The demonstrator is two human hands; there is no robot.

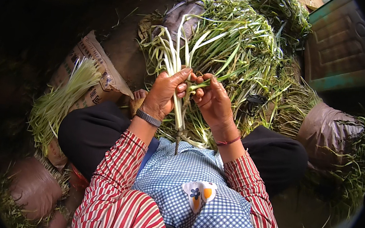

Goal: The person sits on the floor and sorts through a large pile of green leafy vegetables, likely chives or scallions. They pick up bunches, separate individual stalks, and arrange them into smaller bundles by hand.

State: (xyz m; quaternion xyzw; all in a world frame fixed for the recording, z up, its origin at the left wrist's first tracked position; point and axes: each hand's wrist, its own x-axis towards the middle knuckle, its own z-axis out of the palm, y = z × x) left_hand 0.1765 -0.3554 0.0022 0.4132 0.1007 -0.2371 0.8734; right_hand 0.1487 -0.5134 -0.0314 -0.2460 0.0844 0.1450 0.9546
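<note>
My left hand (166, 90) is closed around several pale, stripped leafy stalks (175, 55). Their whitish leaves fan out away from me, and the cut ends point down toward my lap. Close beside it, my right hand (215, 100) pinches a green leaf (224, 78) between thumb and fingers, where it branches off a stalk with a darker, rooty lower end (177, 140). That end reaches down to the blue checked apron (193, 168) over my lap. My right fingertips nearly meet the left ones, so the exact contact is partly hidden.
A large heap of green leafy stalks (242, 53) spreads ahead. To the left, trimmed pale stalks (72, 85) lie on a printed sack (92, 54). Plastic-wrapped bundles sit at right (324, 129) and lower left (33, 185). A panelled door (343, 47) stands at the upper right.
</note>
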